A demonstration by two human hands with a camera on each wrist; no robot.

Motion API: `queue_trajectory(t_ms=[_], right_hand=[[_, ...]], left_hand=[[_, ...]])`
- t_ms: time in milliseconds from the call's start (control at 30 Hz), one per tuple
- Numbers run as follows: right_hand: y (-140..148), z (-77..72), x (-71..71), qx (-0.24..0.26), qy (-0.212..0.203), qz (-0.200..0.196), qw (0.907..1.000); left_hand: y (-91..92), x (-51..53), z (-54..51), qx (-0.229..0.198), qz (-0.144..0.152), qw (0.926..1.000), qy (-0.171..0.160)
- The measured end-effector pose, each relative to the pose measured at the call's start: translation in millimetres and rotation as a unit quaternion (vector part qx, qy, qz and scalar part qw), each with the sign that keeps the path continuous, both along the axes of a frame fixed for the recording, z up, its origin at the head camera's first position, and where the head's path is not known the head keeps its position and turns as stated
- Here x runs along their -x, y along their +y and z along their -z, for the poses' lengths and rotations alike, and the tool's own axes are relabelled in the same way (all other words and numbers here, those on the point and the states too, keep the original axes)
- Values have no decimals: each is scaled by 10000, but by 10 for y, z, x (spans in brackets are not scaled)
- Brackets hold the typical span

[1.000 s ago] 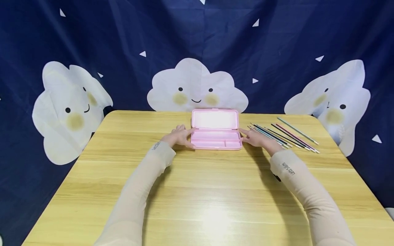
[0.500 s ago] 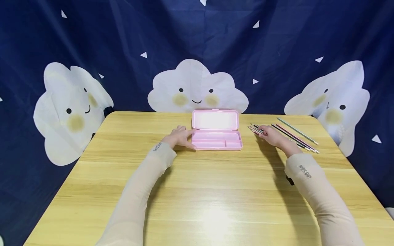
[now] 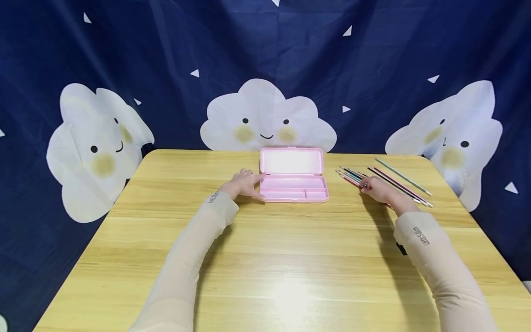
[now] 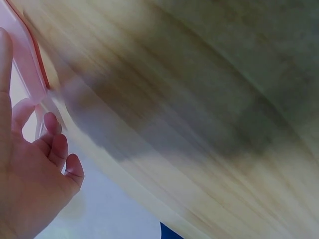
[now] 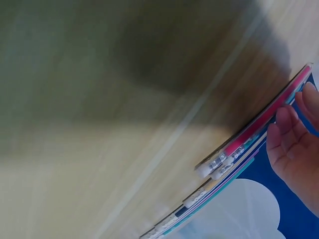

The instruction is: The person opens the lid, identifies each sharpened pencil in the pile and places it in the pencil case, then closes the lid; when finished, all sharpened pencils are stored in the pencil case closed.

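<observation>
A pink pencil case [image 3: 293, 194] lies with its lid up at the back of the table; its compartments hold nothing. At its left end my left hand [image 3: 245, 184] touches it, thumb by the front corner and index finger by the hinge. In the left wrist view the thumb [image 4: 5, 64] is straight and the other fingers are loosely bent beside the pink edge. Right of the case, my right hand [image 3: 376, 189] pinches a red pencil [image 3: 350, 180] among several pencils on the table. The right wrist view shows bent fingertips against this red pencil [image 5: 264, 117].
Dark and red pencils [image 3: 398, 183] lie just right of the right hand, with a pale green one [image 3: 402, 176] beyond them. The wooden table [image 3: 269, 249] ends at a dark blue cloud-patterned curtain [image 3: 232, 41] behind the case.
My right hand has left the right end of the case and moved right to the pencils, then slid along them towards their eraser ends. The left hand has stayed at the case.
</observation>
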State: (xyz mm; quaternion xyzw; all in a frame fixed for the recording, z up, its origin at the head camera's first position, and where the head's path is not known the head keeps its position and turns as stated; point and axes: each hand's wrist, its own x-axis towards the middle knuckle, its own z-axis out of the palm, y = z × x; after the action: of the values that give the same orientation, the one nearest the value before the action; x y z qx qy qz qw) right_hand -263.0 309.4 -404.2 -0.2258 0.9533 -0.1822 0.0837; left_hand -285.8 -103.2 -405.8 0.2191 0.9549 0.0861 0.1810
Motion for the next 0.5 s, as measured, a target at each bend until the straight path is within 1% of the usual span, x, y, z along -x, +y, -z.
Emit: queue_trajectory(t_ms=[67, 167, 300, 500], right_hand=[[11, 1, -9, -71, 141, -108, 9998], [18, -8, -20, -181, 224, -213, 9994], [15, -9, -24, -318, 144, -189, 9992], [-7, 65, -4, -518, 18, -55, 9986]], left_hand=[[4, 7, 0, 11, -10, 10000, 19], [8, 14, 2, 18, -23, 10000, 12], [10, 17, -5, 27, -8, 10000, 13], [27, 11, -38, 215, 54, 9996, 189]])
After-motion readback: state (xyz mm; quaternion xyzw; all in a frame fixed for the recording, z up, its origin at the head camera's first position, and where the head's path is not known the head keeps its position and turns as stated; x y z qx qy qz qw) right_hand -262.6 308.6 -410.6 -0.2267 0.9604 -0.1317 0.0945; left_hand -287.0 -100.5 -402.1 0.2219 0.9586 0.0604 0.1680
